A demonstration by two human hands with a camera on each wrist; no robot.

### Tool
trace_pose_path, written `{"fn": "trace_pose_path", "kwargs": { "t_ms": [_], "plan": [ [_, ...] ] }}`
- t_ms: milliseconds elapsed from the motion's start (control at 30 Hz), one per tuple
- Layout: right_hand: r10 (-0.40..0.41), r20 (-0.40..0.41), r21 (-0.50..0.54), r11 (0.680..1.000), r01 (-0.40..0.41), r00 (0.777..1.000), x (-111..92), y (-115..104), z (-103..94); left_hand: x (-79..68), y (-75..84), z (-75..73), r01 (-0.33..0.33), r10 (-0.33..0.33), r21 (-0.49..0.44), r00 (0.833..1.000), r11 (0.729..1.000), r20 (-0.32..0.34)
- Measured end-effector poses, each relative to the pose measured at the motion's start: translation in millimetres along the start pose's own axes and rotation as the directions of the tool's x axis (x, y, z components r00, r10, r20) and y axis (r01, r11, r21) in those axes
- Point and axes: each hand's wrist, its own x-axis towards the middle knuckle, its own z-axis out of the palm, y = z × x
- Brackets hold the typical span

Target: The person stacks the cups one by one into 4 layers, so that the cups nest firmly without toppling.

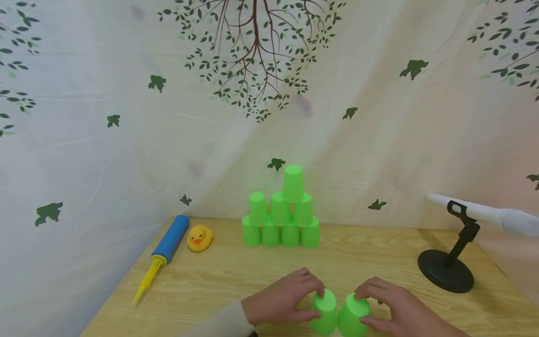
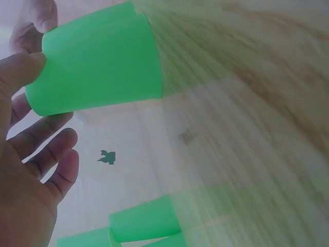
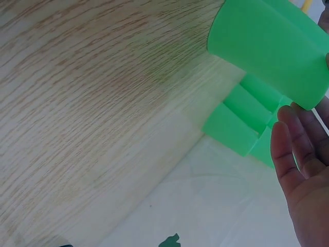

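Two green plastic cups stand upside down side by side near the front of the table. My left hand (image 1: 288, 297) pinches the left cup (image 1: 324, 311) near its upturned base, thumb on the near side. With thumb and fingers, my right hand (image 1: 396, 304) grips the top of the right cup (image 1: 353, 318), which leans slightly. In the left wrist view, thumb and index finger hold the left cup (image 2: 103, 67) while the other fingers curl loosely below. The right wrist view shows the right cup (image 3: 270, 51) between the fingers; the thumb is mostly cut off.
Behind the hands rises a pyramid of inverted green cups (image 1: 271, 234), in rows, with one cup (image 1: 293, 183) on top toward the right. A blue and yellow hand pump (image 1: 170, 238) and a rubber duck (image 1: 200, 238) lie left. A white microphone (image 1: 488, 213) on a black stand (image 1: 446, 271) is right.
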Motion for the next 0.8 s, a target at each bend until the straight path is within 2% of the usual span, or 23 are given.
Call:
{"fn": "trace_pose_path", "kwargs": {
  "t_ms": [200,367,500,633,800],
  "plan": [
    [0.002,-0.003,-0.02,1.0,-0.002,1.0,1.3,0.4,3.2,-6.5,-0.7,-5.7,0.04,-0.04,-0.035,0.999,0.999,-0.005],
    [0.008,-0.052,-0.077,0.997,-0.012,0.999,5.1,-1.8,2.3,-15.2,-7.8,-23.6,0.088,-0.092,-0.086,0.994,0.992,-0.053],
    [-0.095,-0.144,-0.169,0.983,0.07,0.985,15.4,-2.7,-0.8,-23.2,-17.3,-41.2,0.108,-0.119,-0.097,0.985,0.989,-0.121],
    [-0.214,-0.218,-0.254,0.954,0.156,0.952,30.6,-4.8,-8.5,-32.2,-25.3,-57.8,0.158,-0.174,-0.1,0.966,0.982,-0.189],
    [-0.259,-0.266,-0.328,0.93,0.165,0.928,49.7,-12.2,-21.8,-41.8,-33.6,-76.6,0.224,-0.235,-0.069,0.936,0.972,-0.263]
  ]
}}
